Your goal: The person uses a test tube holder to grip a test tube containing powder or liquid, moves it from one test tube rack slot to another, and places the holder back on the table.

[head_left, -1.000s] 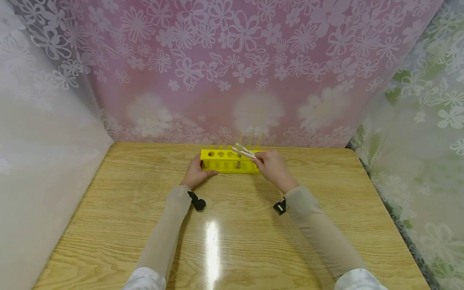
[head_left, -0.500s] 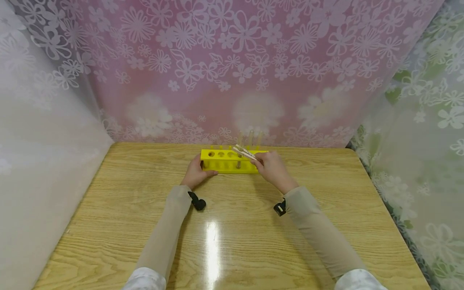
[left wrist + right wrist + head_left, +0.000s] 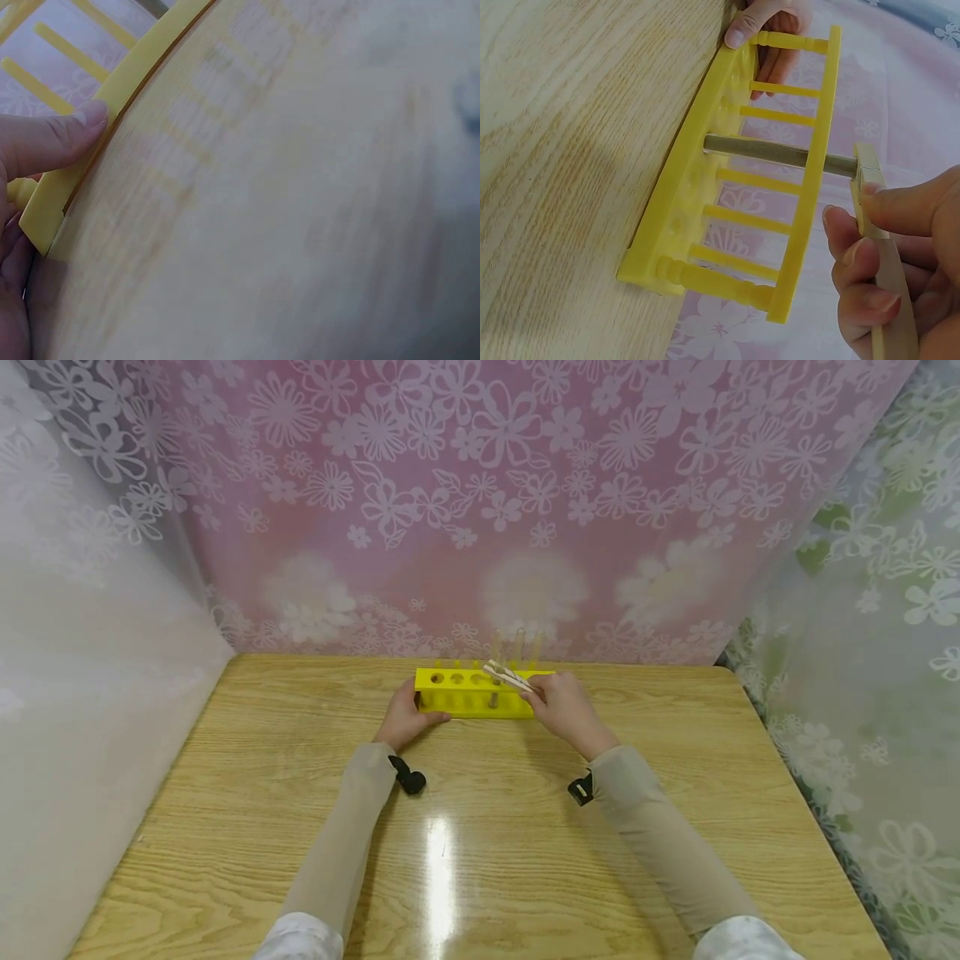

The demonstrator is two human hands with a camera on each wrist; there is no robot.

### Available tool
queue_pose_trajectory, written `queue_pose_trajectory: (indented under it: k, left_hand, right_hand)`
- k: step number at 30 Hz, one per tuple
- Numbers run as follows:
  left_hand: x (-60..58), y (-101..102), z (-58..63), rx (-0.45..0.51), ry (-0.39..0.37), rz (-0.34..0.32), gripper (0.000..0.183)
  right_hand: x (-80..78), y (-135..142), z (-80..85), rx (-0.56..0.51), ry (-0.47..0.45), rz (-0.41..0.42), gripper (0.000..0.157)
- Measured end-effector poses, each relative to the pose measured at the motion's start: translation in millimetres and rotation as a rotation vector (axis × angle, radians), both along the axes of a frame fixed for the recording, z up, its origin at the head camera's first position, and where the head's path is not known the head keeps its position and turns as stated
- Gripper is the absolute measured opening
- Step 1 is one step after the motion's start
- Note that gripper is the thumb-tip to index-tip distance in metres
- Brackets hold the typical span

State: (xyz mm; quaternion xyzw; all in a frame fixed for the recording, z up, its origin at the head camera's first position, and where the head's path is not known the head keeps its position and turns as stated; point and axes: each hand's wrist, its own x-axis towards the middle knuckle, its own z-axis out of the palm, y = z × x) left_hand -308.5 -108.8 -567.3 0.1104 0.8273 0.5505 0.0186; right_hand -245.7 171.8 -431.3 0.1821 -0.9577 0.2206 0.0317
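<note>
A yellow test tube rack point(image 3: 480, 712) stands near the table's back edge. My left hand point(image 3: 405, 718) grips its left end; in the left wrist view the thumb point(image 3: 56, 146) lies on the base bar and the fingers go round the end. One test tube point(image 3: 772, 152) stands upright through the rack, grey-brown in the right wrist view. Above the rack's right half, my right hand point(image 3: 566, 706) holds a wooden test tube holder point(image 3: 510, 677) between thumb and curled fingers. The holder's tip is at the tube's upper end; whether it clamps the tube, I cannot tell.
Several clear glass tubes point(image 3: 519, 645) rise behind the rack's right half. Thin yellow pegs point(image 3: 780, 89) run along the rack. Floral curtains point(image 3: 465, 485) hang behind and beside the wooden table point(image 3: 487, 860). Black straps point(image 3: 408, 777) sit at both wrists.
The two arms of the test tube holder have come closer together at the tip, and the holder has shifted slightly right. My left hand and the rack have stayed in place.
</note>
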Motion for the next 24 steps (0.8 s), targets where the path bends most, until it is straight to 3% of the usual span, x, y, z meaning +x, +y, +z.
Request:
queue_pose_trajectory:
  k: [14,24]
  left_hand:
    - [-0.3,0.9,-0.3,-0.004,0.002,0.002,0.082]
    - [-1.0,-0.1,-1.1,0.006,-0.001,0.004,0.081]
  right_hand:
    - [0.8,-1.5,2.2,0.021,-0.004,-0.018,0.017]
    - [2.6,-2.5,7.3,0.011,0.044,-0.008,0.019]
